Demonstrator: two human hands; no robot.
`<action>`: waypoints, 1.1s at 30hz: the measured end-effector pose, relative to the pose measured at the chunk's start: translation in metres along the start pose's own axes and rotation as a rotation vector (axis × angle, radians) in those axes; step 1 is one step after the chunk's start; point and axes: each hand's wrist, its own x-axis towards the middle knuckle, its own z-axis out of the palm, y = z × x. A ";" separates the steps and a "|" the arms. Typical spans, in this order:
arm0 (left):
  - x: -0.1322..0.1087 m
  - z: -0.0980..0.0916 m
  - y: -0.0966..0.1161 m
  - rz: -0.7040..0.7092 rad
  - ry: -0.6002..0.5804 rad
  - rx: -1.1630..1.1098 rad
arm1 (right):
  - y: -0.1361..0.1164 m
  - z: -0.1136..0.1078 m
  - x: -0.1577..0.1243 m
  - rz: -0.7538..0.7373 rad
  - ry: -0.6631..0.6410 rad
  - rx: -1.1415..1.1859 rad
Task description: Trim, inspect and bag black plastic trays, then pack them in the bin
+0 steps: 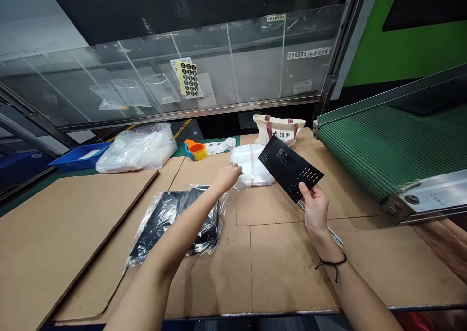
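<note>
My right hand [314, 205] grips a thin black panel [280, 168] by its lower right corner, thumb on top. The panel is tilted and has rows of slots near its ends and a dark raised patch in the middle. At the left edge of a strapped stack of clear plastic bags [242, 162] is my left hand [229, 176], its fingers curled closed. Whether they pinch a bag is hidden. Below my left forearm, black panels in clear plastic [164, 219] lie on the cardboard.
A green conveyor belt [394, 141] runs along the right. Behind the stack stand a cloth bag [264, 127] and an orange and yellow tape roll [197, 151]. A bulky plastic bundle [142, 148], a blue tray [78, 158] and a cardboard sheet [69, 224] are left.
</note>
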 end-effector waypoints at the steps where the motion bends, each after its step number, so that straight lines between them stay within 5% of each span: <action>1: 0.001 0.001 0.000 -0.003 -0.004 -0.013 | 0.000 0.000 -0.001 -0.014 -0.014 -0.015; 11: 0.015 0.008 -0.004 -0.201 -0.046 -0.204 | -0.004 0.005 -0.020 -0.229 -0.220 -0.324; 19: 0.015 0.008 -0.006 -0.214 -0.085 -0.365 | 0.001 0.008 -0.031 -0.527 -0.325 -0.628; 33: 0.019 0.010 -0.012 -0.345 -0.066 -0.619 | 0.001 0.014 -0.037 -0.557 -0.304 -0.692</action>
